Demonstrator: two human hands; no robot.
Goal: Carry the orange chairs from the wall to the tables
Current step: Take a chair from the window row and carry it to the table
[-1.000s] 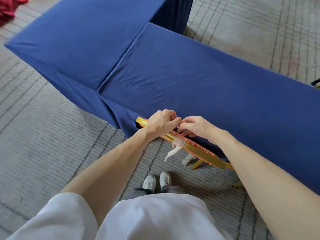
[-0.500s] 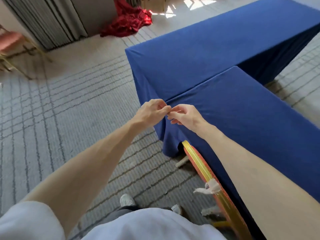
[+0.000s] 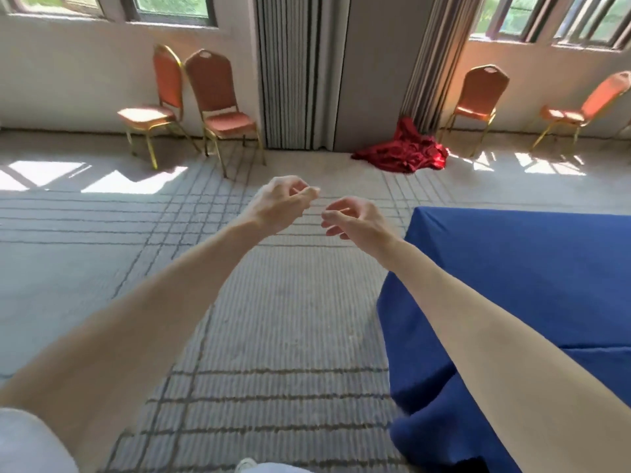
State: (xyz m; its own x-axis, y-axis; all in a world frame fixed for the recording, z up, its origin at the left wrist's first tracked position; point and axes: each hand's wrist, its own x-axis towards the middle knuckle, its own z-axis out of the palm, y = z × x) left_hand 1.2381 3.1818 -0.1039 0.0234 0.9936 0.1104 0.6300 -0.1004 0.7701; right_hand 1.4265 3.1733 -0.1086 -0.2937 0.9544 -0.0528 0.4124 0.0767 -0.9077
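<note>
Blue-draped bench (image 3: 532, 274) cut off right; left hand (image 3: 282, 203), right hand (image 3: 355, 219) loosely curled, empty, above grey lined carpet (image 3: 293, 322); orange padded chairs (image 3: 218, 93) along wall (image 3: 68, 70).

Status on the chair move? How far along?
Done: nothing this view shows; no chair stands by the table. In hand: nothing, left hand and right hand are empty, loosely curled. Left: four chairs at the wall.

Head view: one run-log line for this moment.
left hand empty, fingers loosely curled; right hand likewise; four orange padded gold-framed chairs at wall; blue-clothed table at right
</note>
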